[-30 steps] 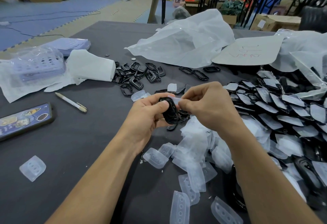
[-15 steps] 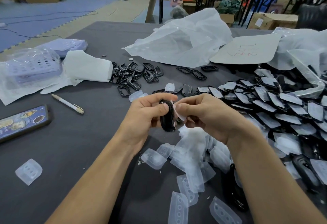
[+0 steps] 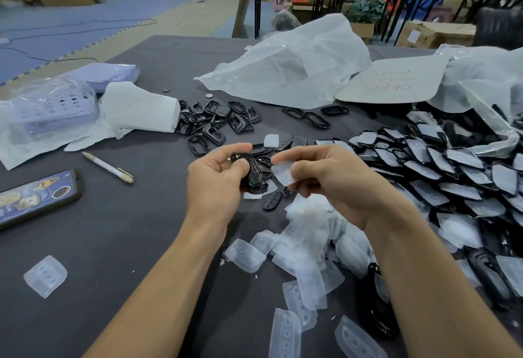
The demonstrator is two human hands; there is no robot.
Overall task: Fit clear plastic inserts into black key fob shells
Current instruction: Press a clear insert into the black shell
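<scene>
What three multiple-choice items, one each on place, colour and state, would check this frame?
1. Where is the pen?
A. on the table, left of the left hand
B. inside the plastic bag
C. on top of the phone

2. What colour is the shell that the left hand holds?
A. white
B. black
C. purple

3. The clear plastic piece is:
A. seated in the shell
B. lying on the table
C. pinched in the right hand, beside the shell

Answers: 1 A, the pen lies on the dark tabletop left of that hand; 2 B, the shell is glossy black; 3 C, thumb and fingers pinch it outside the shell.
</scene>
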